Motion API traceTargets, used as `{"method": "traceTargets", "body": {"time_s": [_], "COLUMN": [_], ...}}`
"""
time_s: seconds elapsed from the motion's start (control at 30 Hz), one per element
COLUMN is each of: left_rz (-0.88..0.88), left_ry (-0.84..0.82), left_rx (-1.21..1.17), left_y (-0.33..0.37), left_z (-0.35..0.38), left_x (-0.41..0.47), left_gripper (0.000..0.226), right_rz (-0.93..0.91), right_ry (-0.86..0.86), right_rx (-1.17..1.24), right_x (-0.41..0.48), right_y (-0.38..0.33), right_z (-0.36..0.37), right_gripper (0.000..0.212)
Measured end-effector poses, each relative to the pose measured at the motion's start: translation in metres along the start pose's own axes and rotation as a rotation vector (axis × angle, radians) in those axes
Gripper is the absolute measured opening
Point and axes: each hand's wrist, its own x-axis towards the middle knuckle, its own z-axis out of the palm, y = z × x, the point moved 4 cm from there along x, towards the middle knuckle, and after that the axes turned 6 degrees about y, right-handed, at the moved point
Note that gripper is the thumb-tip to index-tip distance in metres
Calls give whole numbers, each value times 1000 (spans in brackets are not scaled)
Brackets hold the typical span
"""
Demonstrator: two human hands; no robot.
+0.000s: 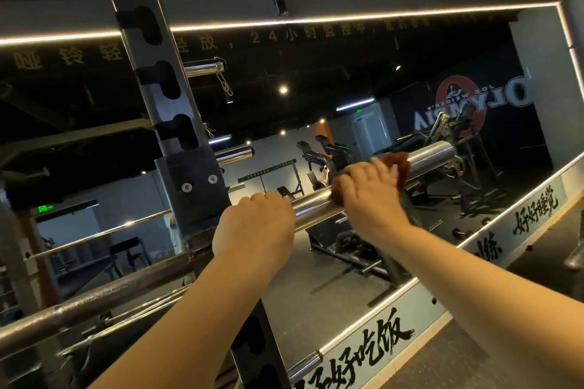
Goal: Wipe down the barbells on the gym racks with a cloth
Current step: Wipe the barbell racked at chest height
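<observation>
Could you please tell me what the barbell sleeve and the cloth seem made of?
The barbell sleeve looks like chromed or polished steel: smooth, with bright mirror-like glints. The cloth is brown with a fuzzy edge, probably terry or microfibre; weave unclear.

A wall mirror (316, 294), edged by a light strip (347, 18), reflects black gym machines (354, 249) and a round red logo (455, 104) at far right. Black brush lettering (379, 341) runs below it; a green exit sign (45, 208) glows at left.
</observation>
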Motion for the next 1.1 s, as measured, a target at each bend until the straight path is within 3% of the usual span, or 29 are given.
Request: {"method": "traceTargets", "body": {"time_s": [0.13,0.23,0.33,0.43,0.53,0.67,0.83,0.97,1.03,1.1], "left_rz": [20,55,59,76,56,46,72,58,31,14], "left_ry": [8,-34,-67,-63,-45,-53,-41,-77,-122,-145], "left_rx": [36,24,-39,-30,-2,-5,-13,-17,-19,-6], "left_y": [5,7,6,7,10,11,9,10,15,25], "left_z": [-5,-2,2,2,1,3,-1,-4,-4,-5], "left_x": [6,15,19,15,14,15,13,14,20,28], "left_gripper": [24,23,29,30,31,32,29,28,27,23], "right_rz": [-193,-292,-230,-116,67,-84,-247,-61,39,4], "right_ry": [36,4,26,42,44,67,-17,-26,-27,-1], "right_rx": [209,180,137,23,51,183,103,-45,-37,-37], "right_x": [-18,-10,-1,7,8,-12,6,24,25,16], "right_y": [-36,-17,16,40,23,-16,32,67,53,25], "right_z": [6,1,-1,-3,0,8,-3,-10,-9,-4], "right_gripper": [46,42,45,61,46,56,41,38,35,35]}}
